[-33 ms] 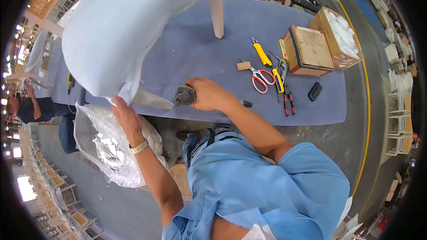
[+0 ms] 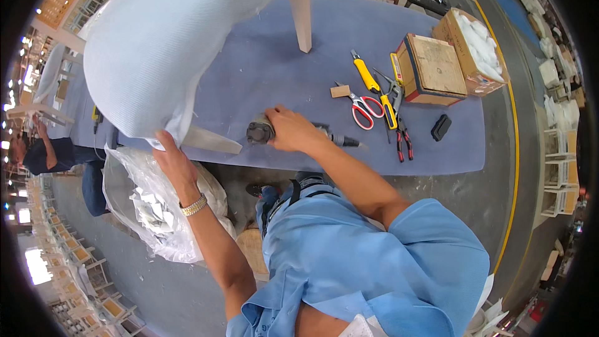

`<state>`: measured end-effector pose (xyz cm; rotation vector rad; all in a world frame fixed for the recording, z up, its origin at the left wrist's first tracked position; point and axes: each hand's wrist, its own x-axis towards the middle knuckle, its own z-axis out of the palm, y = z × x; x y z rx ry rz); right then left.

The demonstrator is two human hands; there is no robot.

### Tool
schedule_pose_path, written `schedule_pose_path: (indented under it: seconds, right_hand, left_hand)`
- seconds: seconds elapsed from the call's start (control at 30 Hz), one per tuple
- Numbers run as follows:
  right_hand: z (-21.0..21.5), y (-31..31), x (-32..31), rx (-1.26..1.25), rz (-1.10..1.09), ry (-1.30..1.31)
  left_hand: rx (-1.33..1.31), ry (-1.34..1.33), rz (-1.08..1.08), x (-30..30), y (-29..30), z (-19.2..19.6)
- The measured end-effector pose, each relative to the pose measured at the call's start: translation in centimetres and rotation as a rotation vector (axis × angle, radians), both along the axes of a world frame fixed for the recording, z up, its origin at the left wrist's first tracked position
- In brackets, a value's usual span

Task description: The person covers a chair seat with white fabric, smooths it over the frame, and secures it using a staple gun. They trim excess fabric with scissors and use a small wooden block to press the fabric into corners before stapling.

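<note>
A chair (image 2: 168,43) covered in pale blue-grey fabric lies tipped on the blue-topped table, its bare wooden legs showing. At the lower corner of the cover, my left hand (image 2: 173,159) pinches the fabric edge between thumb and fingers, beside a tapered wooden leg (image 2: 209,140). My right hand (image 2: 292,130) is closed round a dark staple gun (image 2: 259,131) just right of that leg's tip. The tool's air fitting (image 2: 344,141) sticks out on the right, under my wrist. Its nose is hidden from this view.
Red-handled scissors (image 2: 365,111), a yellow knife (image 2: 365,75), a yellow-handled screwdriver (image 2: 390,112) and pliers (image 2: 404,140) lie right. Beyond stand a wooden box (image 2: 437,65) and a carton of white stuffing (image 2: 477,50). A plastic bag of scraps (image 2: 159,206) hangs below left. Another person (image 2: 56,153) stands far left.
My right hand has turned the staple gun slightly and shifted it a little right, so more of its air fitting shows. My left hand has barely moved and keeps its pinch on the fabric.
</note>
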<state>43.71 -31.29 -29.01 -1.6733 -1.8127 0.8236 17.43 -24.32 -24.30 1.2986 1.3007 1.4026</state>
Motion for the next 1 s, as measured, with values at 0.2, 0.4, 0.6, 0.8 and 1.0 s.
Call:
schedule_pose_path:
  seconds: [0.2, 0.4, 0.6, 0.8, 1.0]
  right_hand:
    - [-10.2, -1.6, 4.6, -0.039, 0.04, -0.095]
    - [-16.6, -6.4, 23.3, 0.243, -0.651, -0.438]
    - [-14.9, -8.1, 25.6, -0.372, -0.83, -0.543]
    - [-13.2, -8.7, 26.1, -0.422, -0.912, -0.434]
    - [-11.6, -11.0, 21.9, 0.199, -1.087, 0.102]
  left_hand:
    - [-0.025, 0.124, 0.047, 0.0, 0.2, -0.3]
    - [0.06, 0.124, 0.107, 0.5, 0.2, -1.1]
    - [0.011, 0.23, -0.062, -5.5, 1.2, -4.5]
    - [-0.104, -0.22, -0.4, -8.4, 3.5, -3.3]
    - [-0.305, -0.534, -0.65, -10.9, 7.9, -6.3]
